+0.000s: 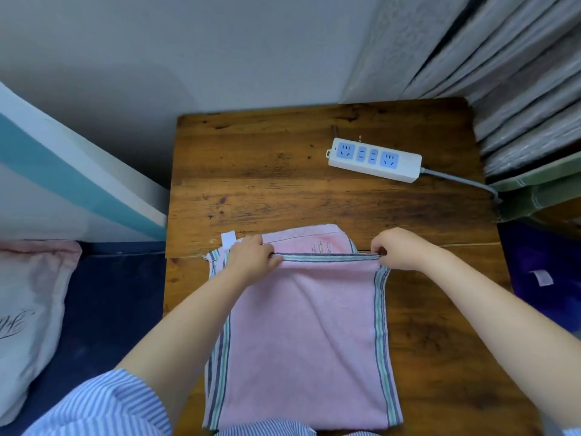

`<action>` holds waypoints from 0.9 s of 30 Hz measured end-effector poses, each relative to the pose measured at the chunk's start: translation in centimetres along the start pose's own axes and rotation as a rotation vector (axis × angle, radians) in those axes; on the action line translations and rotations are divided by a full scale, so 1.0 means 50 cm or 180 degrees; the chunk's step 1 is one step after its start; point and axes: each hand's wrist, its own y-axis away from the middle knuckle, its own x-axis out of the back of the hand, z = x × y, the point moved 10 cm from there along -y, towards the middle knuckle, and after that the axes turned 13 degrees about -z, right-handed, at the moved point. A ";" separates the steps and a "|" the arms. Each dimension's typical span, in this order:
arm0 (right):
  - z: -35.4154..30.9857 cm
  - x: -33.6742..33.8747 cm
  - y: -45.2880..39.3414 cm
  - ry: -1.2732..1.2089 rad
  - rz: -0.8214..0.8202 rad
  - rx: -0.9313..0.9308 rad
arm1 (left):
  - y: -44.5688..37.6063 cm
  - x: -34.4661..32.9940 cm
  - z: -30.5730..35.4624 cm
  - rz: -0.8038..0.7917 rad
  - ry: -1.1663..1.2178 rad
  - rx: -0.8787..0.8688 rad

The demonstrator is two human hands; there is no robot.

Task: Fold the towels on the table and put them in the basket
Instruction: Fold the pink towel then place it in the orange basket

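Observation:
A pink towel (301, 335) with grey and green striped borders lies on the wooden table (283, 171), its near part folded over toward the far edge. My left hand (251, 258) pinches the folded edge at its left corner. My right hand (396, 248) pinches the same striped edge at its right corner. A strip of the lower layer shows beyond the fold, with a white label at the left. No basket is clearly visible.
A white power strip (374, 160) with blue sockets lies at the back right of the table, its cord running off the right edge. A dark blue cloth (540, 278) lies to the right, a pillow (28, 309) to the left, curtains at the top right.

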 end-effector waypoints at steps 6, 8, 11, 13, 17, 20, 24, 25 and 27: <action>-0.026 0.048 0.017 -0.0015 0.0353 -0.0018 | 0.029 0.011 -0.031 -0.0133 -0.0232 0.0192; -0.042 0.069 0.013 0.0054 0.0501 -0.0035 | 0.043 0.021 -0.045 -0.0087 -0.0508 0.0196; -0.073 0.078 -0.005 0.0168 0.0590 0.0051 | 0.068 0.009 -0.072 -0.0309 -0.0736 0.0020; -0.097 0.075 -0.024 0.0240 0.0612 0.0187 | 0.087 -0.001 -0.090 -0.0350 -0.0474 -0.0174; -0.138 0.053 -0.064 0.0386 0.0282 0.0421 | 0.119 -0.015 -0.155 -0.0198 0.0704 -0.0018; -0.151 0.042 -0.084 0.0416 -0.0001 0.0469 | 0.128 -0.022 -0.196 0.0022 0.0838 0.0164; -0.150 0.053 -0.090 0.0503 -0.0012 0.0437 | 0.121 -0.046 -0.216 0.0001 0.1050 0.0162; -0.149 0.057 -0.087 0.0448 -0.0030 0.0482 | 0.119 -0.051 -0.217 -0.0060 0.1069 0.0101; -0.140 0.062 -0.076 0.0253 -0.0061 0.0542 | 0.118 -0.061 -0.217 -0.0220 0.1102 0.0012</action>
